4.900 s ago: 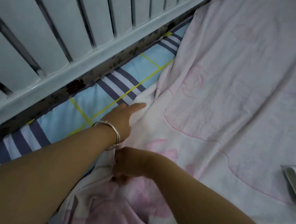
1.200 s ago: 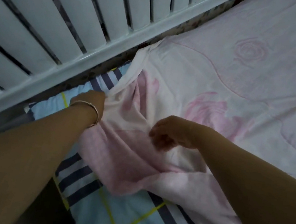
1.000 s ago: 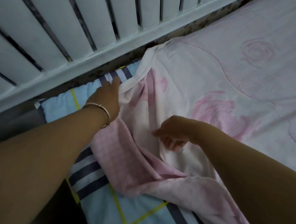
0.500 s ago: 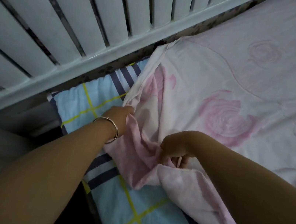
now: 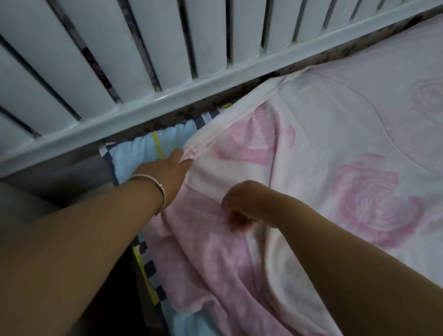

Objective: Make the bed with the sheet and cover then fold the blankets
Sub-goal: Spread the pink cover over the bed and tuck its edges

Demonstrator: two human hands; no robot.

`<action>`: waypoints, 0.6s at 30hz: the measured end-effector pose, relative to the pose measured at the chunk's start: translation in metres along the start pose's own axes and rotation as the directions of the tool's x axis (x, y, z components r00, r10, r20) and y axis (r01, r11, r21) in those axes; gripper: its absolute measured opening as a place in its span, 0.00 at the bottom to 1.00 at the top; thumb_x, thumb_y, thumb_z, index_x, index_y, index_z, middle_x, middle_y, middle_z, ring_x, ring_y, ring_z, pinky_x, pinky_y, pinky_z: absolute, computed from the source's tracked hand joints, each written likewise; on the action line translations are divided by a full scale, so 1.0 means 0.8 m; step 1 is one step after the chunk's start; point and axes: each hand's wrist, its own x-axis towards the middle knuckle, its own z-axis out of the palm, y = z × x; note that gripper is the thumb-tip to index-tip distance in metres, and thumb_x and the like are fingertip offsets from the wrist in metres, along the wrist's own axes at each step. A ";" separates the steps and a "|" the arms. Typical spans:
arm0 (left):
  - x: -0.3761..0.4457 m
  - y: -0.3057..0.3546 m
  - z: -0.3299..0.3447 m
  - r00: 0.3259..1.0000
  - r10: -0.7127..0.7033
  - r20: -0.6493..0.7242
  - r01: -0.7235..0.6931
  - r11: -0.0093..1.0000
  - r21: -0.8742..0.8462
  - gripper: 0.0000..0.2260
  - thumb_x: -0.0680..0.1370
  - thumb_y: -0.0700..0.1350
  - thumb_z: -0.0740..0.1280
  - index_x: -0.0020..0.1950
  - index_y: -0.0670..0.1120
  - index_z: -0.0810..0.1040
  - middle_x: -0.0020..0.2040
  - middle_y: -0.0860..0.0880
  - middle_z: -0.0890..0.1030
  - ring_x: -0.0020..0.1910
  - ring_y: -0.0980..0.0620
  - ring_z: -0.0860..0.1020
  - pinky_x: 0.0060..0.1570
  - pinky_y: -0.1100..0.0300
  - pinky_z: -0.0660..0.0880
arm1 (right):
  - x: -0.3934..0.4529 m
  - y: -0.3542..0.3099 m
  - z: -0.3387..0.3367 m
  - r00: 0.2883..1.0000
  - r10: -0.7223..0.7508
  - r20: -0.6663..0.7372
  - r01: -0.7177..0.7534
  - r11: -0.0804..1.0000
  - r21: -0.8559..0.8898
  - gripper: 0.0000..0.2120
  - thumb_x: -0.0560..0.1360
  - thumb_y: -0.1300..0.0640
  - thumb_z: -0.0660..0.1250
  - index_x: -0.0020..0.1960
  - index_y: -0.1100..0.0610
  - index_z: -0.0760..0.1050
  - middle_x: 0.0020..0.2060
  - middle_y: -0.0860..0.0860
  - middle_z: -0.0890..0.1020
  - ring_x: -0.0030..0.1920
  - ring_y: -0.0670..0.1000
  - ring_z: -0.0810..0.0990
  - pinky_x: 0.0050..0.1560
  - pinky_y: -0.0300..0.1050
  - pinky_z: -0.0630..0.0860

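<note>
Currently I read the pink sheet [image 5: 334,145] as light, soft and limp; it lies across the bed, bunched at the corner nearest the white slatted rail [image 5: 168,95], where the blue checked mattress cover [image 5: 142,149] is exposed. My left hand [image 5: 166,172] pinches the sheet's hem between its fingers at that corner. My right hand [image 5: 241,203] is curled on the bunched fabric; I cannot tell whether its fingers grip it. Recommended hold: the hem, near the corner, since loose cloth slips. No containers are in view.
</note>
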 end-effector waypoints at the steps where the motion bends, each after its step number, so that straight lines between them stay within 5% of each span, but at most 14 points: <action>1: -0.001 0.000 0.001 0.999 0.049 -0.011 -0.049 0.999 0.021 0.26 0.81 0.42 0.54 0.77 0.51 0.47 0.73 0.43 0.58 0.58 0.40 0.74 0.53 0.49 0.73 | 0.006 -0.009 -0.006 0.996 -0.045 -0.080 0.051 0.996 0.076 0.10 0.80 0.63 0.55 0.54 0.66 0.74 0.33 0.56 0.75 0.25 0.50 0.77 0.27 0.36 0.75; 4: -0.006 -0.003 -0.001 0.990 0.136 -0.042 -0.126 0.975 0.184 0.23 0.80 0.41 0.54 0.75 0.51 0.54 0.69 0.44 0.62 0.57 0.42 0.75 0.54 0.50 0.71 | 0.023 -0.034 -0.014 0.965 -0.052 -0.259 0.150 0.916 0.373 0.06 0.79 0.60 0.61 0.49 0.63 0.72 0.34 0.57 0.74 0.30 0.53 0.74 0.33 0.44 0.78; 7: -0.006 -0.006 0.002 0.971 0.224 -0.082 -0.194 0.941 0.276 0.19 0.80 0.41 0.54 0.71 0.49 0.60 0.61 0.46 0.69 0.54 0.44 0.76 0.54 0.51 0.68 | 0.041 -0.061 -0.009 0.958 -0.061 -0.280 0.206 0.827 0.523 0.14 0.77 0.51 0.65 0.52 0.64 0.73 0.38 0.58 0.76 0.36 0.55 0.77 0.40 0.48 0.80; 11: -0.006 -0.029 0.004 0.940 0.316 -0.126 -0.315 0.949 0.031 0.12 0.83 0.46 0.52 0.65 0.48 0.66 0.45 0.55 0.68 0.53 0.45 0.76 0.49 0.51 0.73 | 0.074 -0.095 0.003 0.968 -0.004 -0.250 0.165 0.764 0.624 0.15 0.76 0.50 0.66 0.48 0.63 0.74 0.35 0.59 0.78 0.34 0.55 0.78 0.34 0.44 0.77; 14: 0.005 -0.057 0.007 0.935 0.323 -0.147 -0.321 0.946 0.038 0.23 0.80 0.42 0.56 0.74 0.54 0.57 0.60 0.48 0.68 0.52 0.47 0.75 0.36 0.57 0.66 | 0.106 -0.114 0.006 0.918 0.050 -0.394 0.191 0.814 0.549 0.09 0.77 0.58 0.64 0.51 0.64 0.74 0.42 0.62 0.79 0.40 0.59 0.80 0.37 0.46 0.76; 18: 0.019 -0.098 0.003 0.990 0.111 -0.082 -0.120 0.986 -0.118 0.32 0.79 0.41 0.58 0.77 0.54 0.43 0.70 0.46 0.68 0.62 0.46 0.74 0.54 0.60 0.69 | 0.128 -0.133 0.004 0.868 -0.026 -0.496 0.247 0.889 0.386 0.13 0.78 0.54 0.60 0.54 0.64 0.73 0.43 0.58 0.77 0.43 0.56 0.76 0.39 0.44 0.72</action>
